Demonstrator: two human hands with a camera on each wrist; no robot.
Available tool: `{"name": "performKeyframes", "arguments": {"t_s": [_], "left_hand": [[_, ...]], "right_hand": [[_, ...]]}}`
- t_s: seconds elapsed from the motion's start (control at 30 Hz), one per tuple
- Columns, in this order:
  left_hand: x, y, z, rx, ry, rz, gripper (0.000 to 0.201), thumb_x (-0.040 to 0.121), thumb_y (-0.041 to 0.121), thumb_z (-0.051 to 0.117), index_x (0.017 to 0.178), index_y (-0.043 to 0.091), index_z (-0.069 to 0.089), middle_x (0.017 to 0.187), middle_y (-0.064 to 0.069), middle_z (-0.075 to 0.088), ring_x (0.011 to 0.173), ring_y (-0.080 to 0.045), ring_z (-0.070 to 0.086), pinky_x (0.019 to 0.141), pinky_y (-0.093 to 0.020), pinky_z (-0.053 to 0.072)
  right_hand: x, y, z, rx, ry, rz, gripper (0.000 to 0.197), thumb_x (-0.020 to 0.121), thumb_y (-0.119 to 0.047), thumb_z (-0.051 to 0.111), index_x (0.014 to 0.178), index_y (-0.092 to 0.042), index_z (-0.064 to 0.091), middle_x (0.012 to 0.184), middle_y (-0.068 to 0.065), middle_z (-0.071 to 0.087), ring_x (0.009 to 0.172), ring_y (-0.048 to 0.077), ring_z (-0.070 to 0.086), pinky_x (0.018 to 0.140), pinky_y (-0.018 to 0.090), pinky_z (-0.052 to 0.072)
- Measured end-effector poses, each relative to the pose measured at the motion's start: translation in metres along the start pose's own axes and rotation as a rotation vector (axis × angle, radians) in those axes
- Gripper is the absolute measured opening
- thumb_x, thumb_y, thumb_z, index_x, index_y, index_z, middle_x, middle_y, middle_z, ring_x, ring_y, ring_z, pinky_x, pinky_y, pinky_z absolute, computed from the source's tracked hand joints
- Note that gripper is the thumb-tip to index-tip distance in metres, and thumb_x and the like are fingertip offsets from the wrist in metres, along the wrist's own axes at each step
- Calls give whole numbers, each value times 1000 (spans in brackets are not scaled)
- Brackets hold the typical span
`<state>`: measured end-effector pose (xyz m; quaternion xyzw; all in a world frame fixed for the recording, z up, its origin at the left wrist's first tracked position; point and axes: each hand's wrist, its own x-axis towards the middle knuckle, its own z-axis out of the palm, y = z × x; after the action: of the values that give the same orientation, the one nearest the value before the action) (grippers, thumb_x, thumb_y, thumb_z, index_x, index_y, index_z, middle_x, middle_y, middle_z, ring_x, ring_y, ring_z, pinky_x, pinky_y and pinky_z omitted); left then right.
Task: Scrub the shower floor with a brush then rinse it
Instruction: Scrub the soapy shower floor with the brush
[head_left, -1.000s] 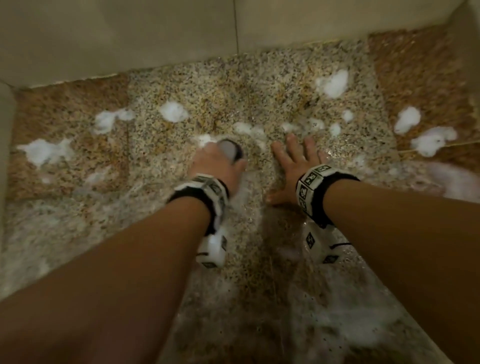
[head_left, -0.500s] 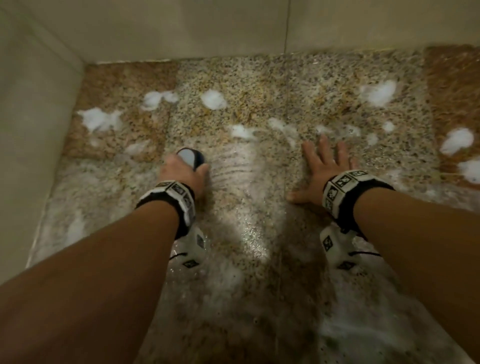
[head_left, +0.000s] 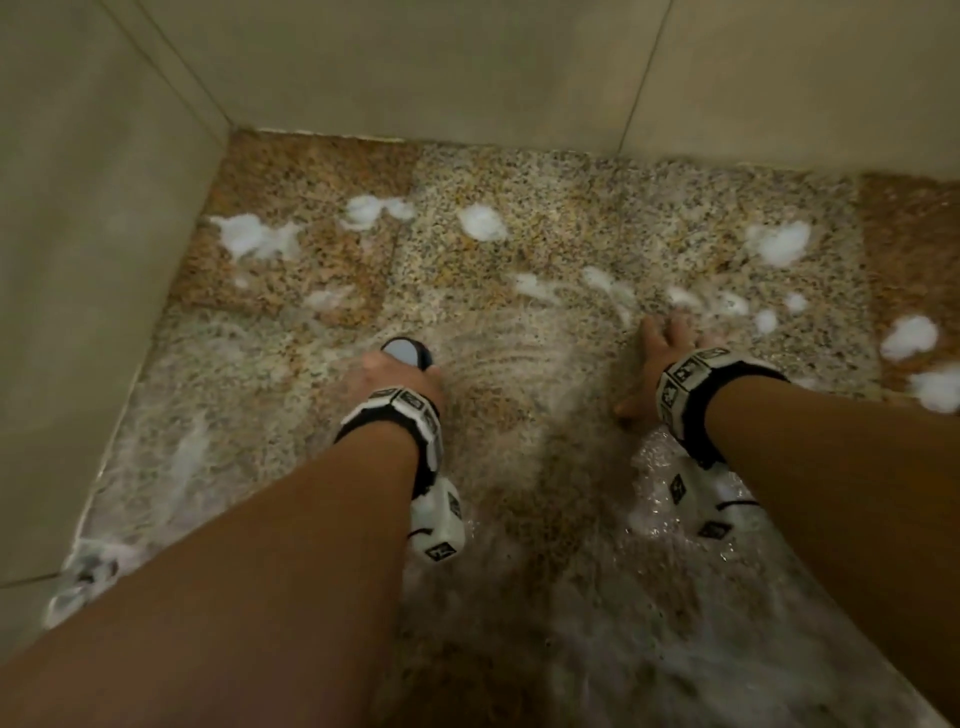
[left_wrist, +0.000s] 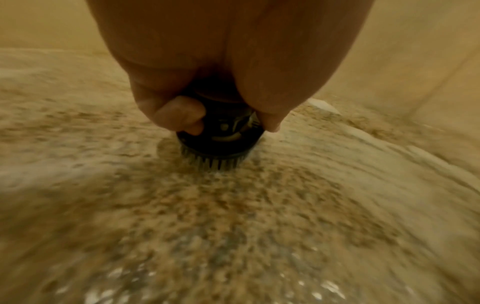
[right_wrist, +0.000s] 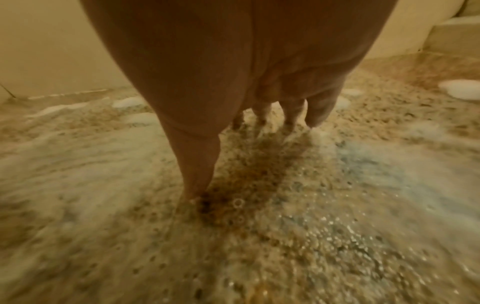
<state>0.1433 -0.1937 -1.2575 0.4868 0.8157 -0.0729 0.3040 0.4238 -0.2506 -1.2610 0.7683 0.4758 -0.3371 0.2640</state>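
My left hand (head_left: 397, 376) grips a round dark scrub brush (head_left: 406, 352) with a pale top, pressed bristles-down on the speckled shower floor (head_left: 519, 467). In the left wrist view the fingers (left_wrist: 179, 115) curl round the black brush body (left_wrist: 221, 139), whose bristles meet the wet stone. My right hand (head_left: 662, 358) lies flat on the floor to the right, fingers straight and spread; in the right wrist view its fingertips (right_wrist: 262, 117) and thumb (right_wrist: 197, 164) rest on soapy stone. Arc-shaped suds streaks run between the two hands.
Beige tiled walls (head_left: 93, 260) close the floor on the left and at the back, meeting in a corner at the far left. White foam blobs (head_left: 483, 222) dot the far floor and the right side (head_left: 909, 338). Wet, foamy film covers the near floor.
The left hand with the brush has swept leftward across the floor, away from the right hand, leaving curved suds streaks. The right hand stays flat in place. The head view turned left.
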Motion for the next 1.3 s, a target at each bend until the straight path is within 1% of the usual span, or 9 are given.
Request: {"name": "performKeyframes", "arguments": {"t_s": [0.17, 0.3, 0.5, 0.67, 0.8, 0.93, 1.07, 1.2, 1.3], "left_hand": [[-19, 56, 21, 173, -156, 192, 82, 104, 48, 49, 160, 5, 6, 166, -17, 15, 149, -37, 25, 116, -48, 36], [-48, 85, 49, 365, -118, 378, 71, 107, 50, 36, 157, 4, 17, 159, -17, 26, 141, -35, 32, 109, -43, 37], [-56, 98, 51, 167, -160, 278, 74, 101, 51, 51, 152, 4, 23, 152, -18, 30, 134, -36, 42, 101, -49, 45], [-52, 101, 40, 126, -220, 396, 65, 98, 32, 61, 147, -3, 36, 151, -26, 36, 138, -42, 40, 112, -50, 38], [-38, 101, 42, 128, -216, 306, 80, 102, 50, 52, 157, 4, 17, 162, -16, 24, 146, -35, 32, 112, -48, 38], [-29, 95, 47, 129, -202, 318, 88, 97, 61, 52, 155, 4, 19, 155, -19, 28, 138, -35, 40, 102, -46, 46], [-17, 93, 46, 104, -185, 306, 69, 102, 50, 52, 150, 8, 26, 152, -16, 33, 135, -31, 41, 100, -40, 45], [-17, 88, 54, 66, -184, 332, 49, 104, 37, 52, 142, 13, 31, 139, -15, 36, 125, -35, 49, 92, -44, 50], [-26, 76, 56, -17, -143, 288, 39, 102, 29, 52, 135, 19, 34, 131, -11, 38, 115, -34, 55, 84, -46, 53]], "right_hand": [[-24, 7, 5, 1, 21, -10, 108, 85, -46, 75, 156, -42, -6, 167, -8, -13, 152, 37, 14, 115, 57, 34], [-49, 38, 2, 67, -19, 142, 103, 94, -19, 66, 157, -42, -13, 166, -3, -19, 152, 36, 19, 112, 51, 40], [-101, 71, -13, 146, 91, 235, 99, 96, -25, 65, 157, -43, -10, 167, -7, -13, 145, 32, 36, 79, 30, 44], [-126, 80, -48, 109, 165, 223, 94, 93, -41, 67, 159, -41, -1, 169, -1, -3, 149, 31, 29, 112, 45, 37], [-109, 58, -67, -53, 253, 171, 90, 88, -68, 56, 159, -34, 12, 167, 5, 13, 151, 33, 21, 120, 52, 22], [-67, 5, -64, -147, 254, -3, 102, 80, -83, 48, 160, -36, 5, 169, 2, 0, 154, 32, -1, 124, 55, 4], [-17, -52, -66, -254, 213, -206, 121, 68, -93, 50, 159, -35, -4, 168, 1, -9, 154, 33, -6, 124, 53, 5], [27, -89, -84, -386, 146, -219, 140, 54, -92, 66, 156, -41, -16, 167, -2, -18, 154, 37, -7, 122, 59, 13], [37, -99, -87, -457, 87, -241, 141, 58, -83, 73, 156, -40, -19, 166, 0, -22, 153, 38, -3, 121, 57, 19]]}}
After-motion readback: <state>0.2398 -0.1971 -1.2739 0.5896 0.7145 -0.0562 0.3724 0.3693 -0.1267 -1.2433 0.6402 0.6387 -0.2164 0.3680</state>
